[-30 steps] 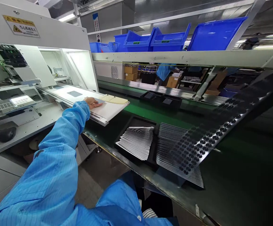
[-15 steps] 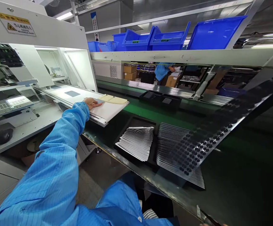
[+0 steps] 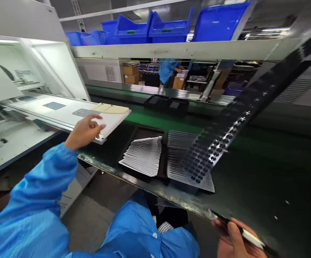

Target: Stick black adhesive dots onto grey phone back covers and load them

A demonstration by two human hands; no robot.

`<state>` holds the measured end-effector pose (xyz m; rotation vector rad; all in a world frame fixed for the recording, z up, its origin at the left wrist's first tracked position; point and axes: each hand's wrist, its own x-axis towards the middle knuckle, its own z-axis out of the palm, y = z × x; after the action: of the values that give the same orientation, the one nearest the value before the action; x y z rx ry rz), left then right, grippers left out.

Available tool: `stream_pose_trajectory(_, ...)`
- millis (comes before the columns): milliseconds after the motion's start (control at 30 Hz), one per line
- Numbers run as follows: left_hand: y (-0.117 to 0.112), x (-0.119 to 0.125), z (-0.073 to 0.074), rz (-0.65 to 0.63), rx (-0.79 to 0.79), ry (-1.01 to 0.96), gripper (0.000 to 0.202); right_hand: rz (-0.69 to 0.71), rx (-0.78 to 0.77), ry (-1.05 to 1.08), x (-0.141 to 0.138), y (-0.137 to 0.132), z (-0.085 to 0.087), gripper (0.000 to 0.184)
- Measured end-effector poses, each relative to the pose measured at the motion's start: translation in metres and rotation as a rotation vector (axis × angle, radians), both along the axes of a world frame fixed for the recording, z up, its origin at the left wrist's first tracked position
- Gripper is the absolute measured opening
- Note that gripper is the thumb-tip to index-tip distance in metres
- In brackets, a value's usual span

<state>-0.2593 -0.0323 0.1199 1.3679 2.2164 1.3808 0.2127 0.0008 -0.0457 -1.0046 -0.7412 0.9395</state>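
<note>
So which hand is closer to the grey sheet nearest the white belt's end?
Left. The left hand hovers just beside the grey sheet; the right hand is far off at the bench near edge, holding a pen-like tool.

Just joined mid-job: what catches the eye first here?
A long black strip studded with round dots slants from upper right over a black tray of fanned silvery sheets at centre. The left hand is by the white platform; the right hand, bottom right, grips a pen-like tool.
</note>
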Motion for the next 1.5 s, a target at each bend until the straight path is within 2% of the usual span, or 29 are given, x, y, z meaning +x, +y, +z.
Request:
stream_pose_trajectory(100,-0.02,0.076,-0.032,-0.441,-0.149,-0.047,0.029,0.007,0.046,0.059,-0.017,0.002,0.007,0.033)
stream_pose_trajectory(167,-0.025,0.119,-0.063,-0.748,-0.222,-0.041,0.026,0.03,0.104,0.078,-0.026,0.004,0.008,0.027)
stream_pose_trajectory(200,-0.026,0.137,-0.079,-0.853,-0.24,-0.022,0.026,0.069,0.106,0.079,-0.03,0.004,0.007,0.026)
stream_pose_trajectory(267,-0.025,0.167,-0.111,-0.945,-0.263,0.013,0.03,0.112,0.11,0.077,-0.033,0.005,0.004,0.023)
stream_pose_trajectory(333,-0.022,0.189,-0.136,-0.927,-0.269,0.0,0.03,0.153,0.092,0.087,-0.034,0.006,-0.001,0.022)
stream_pose_trajectory(433,-0.016,0.212,-0.155,-0.89,-0.205,-0.141,0.022,0.198,0.053,0.106,-0.032,0.005,-0.009,0.023)
stream_pose_trajectory(533,-0.003,0.229,-0.154,-0.924,-0.073,-0.356,0.03,0.236,0.035,0.112,-0.033,0.004,-0.013,0.025)
stream_pose_trajectory(667,0.025,0.247,-0.14,-0.98,0.028,-0.505,0.052,0.325,0.064,0.122,-0.033,-0.004,-0.011,0.024)
stream_pose_trajectory(800,0.044,0.259,-0.126,-0.941,0.022,-0.516,0.046,0.338,0.124,0.067,-0.028,-0.014,-0.005,0.021)
stream_pose_trajectory(867,0.047,0.264,-0.121,-0.892,-0.012,-0.563,0.041,0.321,0.157,0.033,-0.025,-0.018,-0.002,0.019)
stream_pose_trajectory(967,0.043,0.27,-0.116,-0.854,-0.064,-0.673,0.043,0.254,0.23,0.006,-0.024,-0.019,0.003,0.015)
stream_pose_trajectory(1100,0.039,0.276,-0.119,-0.78,-0.053,-0.718,0.035,0.164,0.263,-0.002,-0.027,-0.017,0.009,0.014)
stream_pose_trajectory(1333,0.038,0.278,-0.132,-0.719,0.055,-0.597,0.019,0.143,0.154,-0.038,-0.032,-0.017,0.012,0.014)
stream_pose_trajectory(1500,0.038,0.279,-0.134,-0.707,0.046,-0.599,0.037,0.162,0.111,-0.051,-0.031,-0.017,0.013,0.015)
